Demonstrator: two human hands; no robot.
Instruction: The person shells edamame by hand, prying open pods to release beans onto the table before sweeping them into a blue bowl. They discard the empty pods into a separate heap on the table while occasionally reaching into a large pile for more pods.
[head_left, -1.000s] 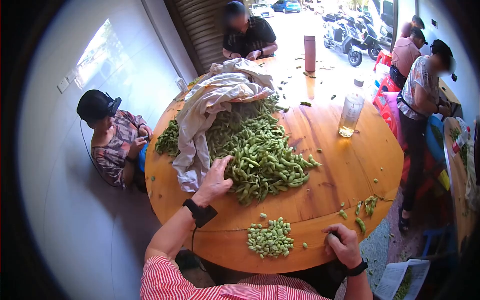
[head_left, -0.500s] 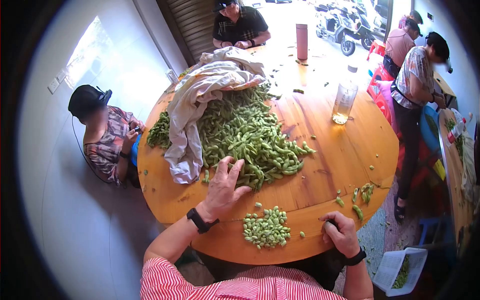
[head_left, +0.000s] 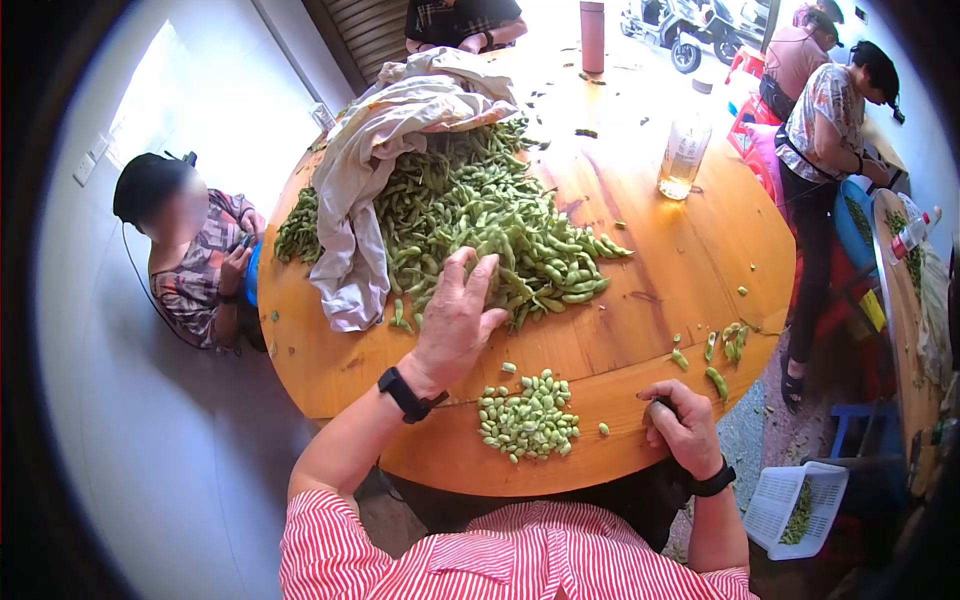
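Observation:
My left hand (head_left: 455, 325) reaches over the near edge of a large heap of green soybean pods (head_left: 480, 220). Its fingers are spread, fingertips overlapping the pods. Close to the table's front edge, my right hand (head_left: 687, 428) is curled closed around a small dark object, mostly hidden by the fingers; I cannot tell what it is. Between the hands lies a small pile of shelled green beans (head_left: 528, 415), with one loose bean (head_left: 603, 429) to its right. Several pods (head_left: 716, 383) lie beyond my right hand.
A pale cloth (head_left: 350, 215) covers part of the pods on the round wooden table (head_left: 660, 290). A bottle with yellowish liquid (head_left: 684, 160) and a pink flask (head_left: 592, 38) stand farther back. People sit left and opposite; others are at right. A white basket (head_left: 795, 508) is low at right.
The camera view has tilted down, so the table appears higher. My left hand has moved a little farther over the pods. My right hand stays closed near the table edge.

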